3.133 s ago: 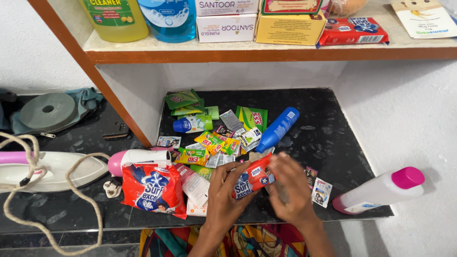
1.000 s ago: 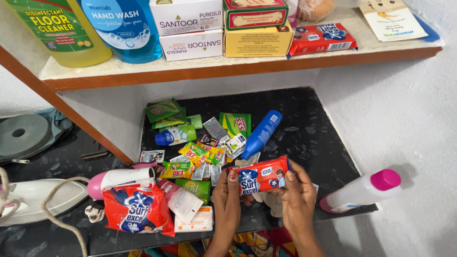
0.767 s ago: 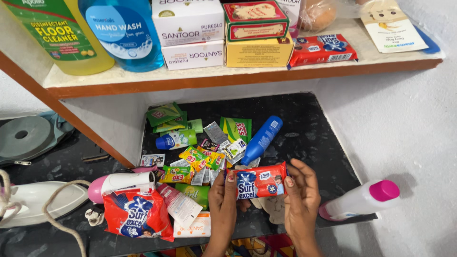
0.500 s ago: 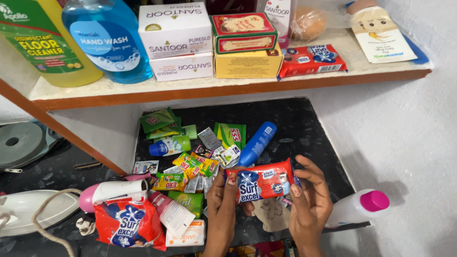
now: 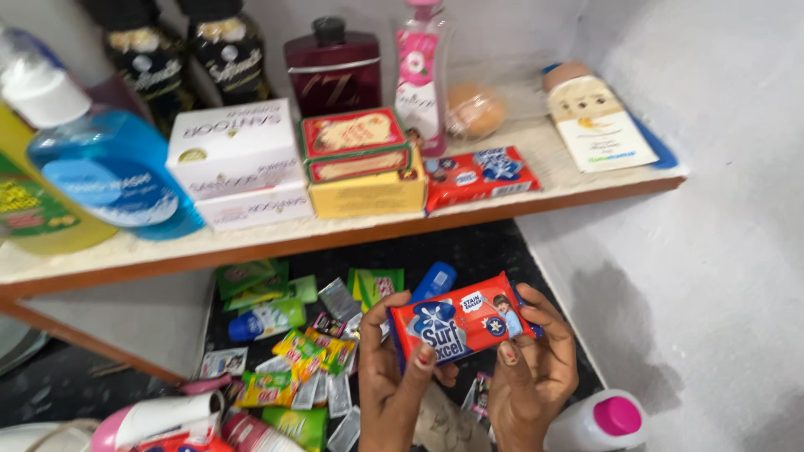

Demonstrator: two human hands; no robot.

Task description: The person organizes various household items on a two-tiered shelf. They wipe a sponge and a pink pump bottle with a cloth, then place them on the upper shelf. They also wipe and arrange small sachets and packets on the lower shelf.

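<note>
Both of my hands hold a red wrapped detergent bar (image 5: 459, 320) flat in front of me, just below the shelf edge. My left hand (image 5: 392, 381) grips its left end with the thumb on the front. At the right end, my right hand (image 5: 536, 372) pinches the wrapper, thumb on the lower edge. A matching red wrapped bar (image 5: 477, 176) lies on the wooden shelf (image 5: 276, 243) above.
On the shelf stand a blue hand-wash bottle (image 5: 109, 172), white soap boxes (image 5: 239, 163), a red and yellow box stack (image 5: 360, 163), dark bottles and a pink bottle. Below, several sachets (image 5: 310, 351) litter the black counter; a white bottle with pink cap (image 5: 599, 423) lies right.
I have raised the red bar from low over the counter up toward the shelf. The view has tilted upward, bringing the shelf items closer.
</note>
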